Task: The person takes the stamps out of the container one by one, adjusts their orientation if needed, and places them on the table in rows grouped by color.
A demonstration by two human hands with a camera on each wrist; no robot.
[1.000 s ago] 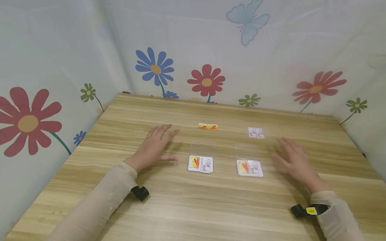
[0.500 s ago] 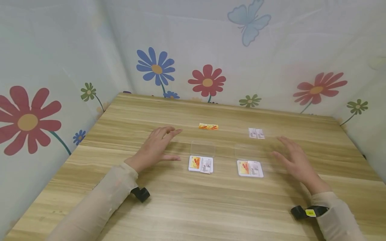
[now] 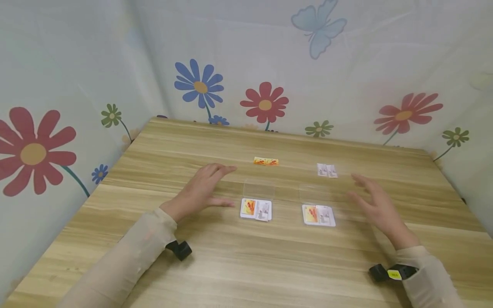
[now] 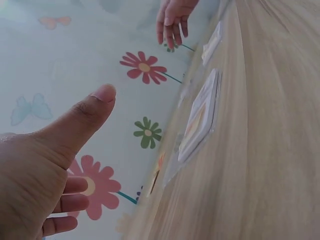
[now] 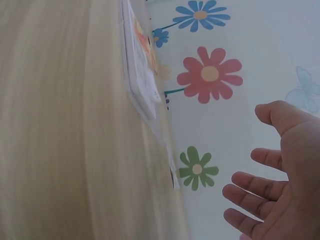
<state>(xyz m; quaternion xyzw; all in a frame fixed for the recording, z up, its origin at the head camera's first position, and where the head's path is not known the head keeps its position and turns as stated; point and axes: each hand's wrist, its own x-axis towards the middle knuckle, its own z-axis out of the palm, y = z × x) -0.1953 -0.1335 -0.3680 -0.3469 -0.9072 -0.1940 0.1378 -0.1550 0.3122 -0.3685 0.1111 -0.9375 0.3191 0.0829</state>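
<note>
My left hand point(image 3: 200, 186) hovers over the table left of a small clear-lidded case point(image 3: 256, 209), thumb and fingers spread apart with nothing between them. That case lies with its transparent lid point(image 3: 259, 189) folded back and bears an orange stamp-like card beside a pale grey one. To its right sits a second such case point(image 3: 319, 214), its lid point(image 3: 313, 193) also laid back, with the same pair of cards. My right hand point(image 3: 379, 209) is held right of this second case, fingers loosely bent and holding nothing; the right wrist view shows its bare palm side.
Farther back lie two orange cards point(image 3: 266, 161) side by side and, to the right, two pale grey cards point(image 3: 327, 170). The wood-grain table point(image 3: 269, 265) meets a flower-printed curtain point(image 3: 239, 51) at the back and on both sides.
My left hand has shifted slightly right, closer to the left case. My right hand has stayed almost in place, its fingers a little more bent. Cards and cases have not moved.
</note>
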